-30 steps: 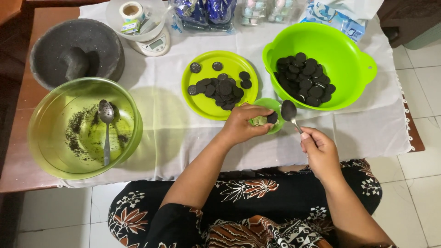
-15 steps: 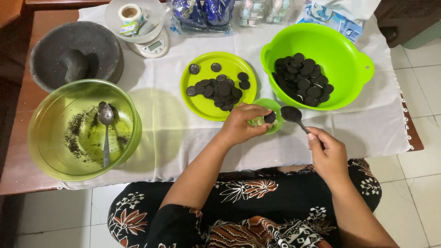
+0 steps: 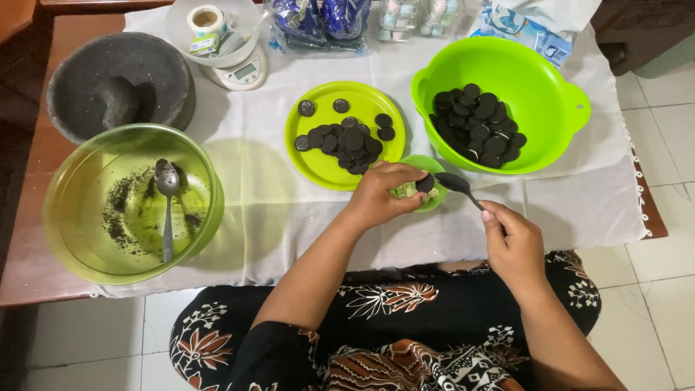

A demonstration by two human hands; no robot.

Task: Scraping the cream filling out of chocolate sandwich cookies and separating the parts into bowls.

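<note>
My left hand [image 3: 382,194] holds a dark round cookie [image 3: 425,182] over a small green bowl [image 3: 433,201] that has pale filling in it. In my right hand [image 3: 512,240] is a dark spoon [image 3: 456,184], its bowl touching the cookie's edge. Just behind sits a green plate [image 3: 318,168] with several dark cookie halves. A large green bowl [image 3: 532,98] at the right holds several more dark cookies.
A clear green bowl [image 3: 69,217] with dark crumbs and a metal spoon [image 3: 166,199] stands at the left. A stone mortar with pestle [image 3: 119,94] sits behind it. A kitchen scale [image 3: 242,69], a tape roll and blue packets line the far edge of the white cloth.
My right hand has brought the spoon from upright beside the small bowl to lying flat against the cookie. My left hand has kept its hold over the small bowl.
</note>
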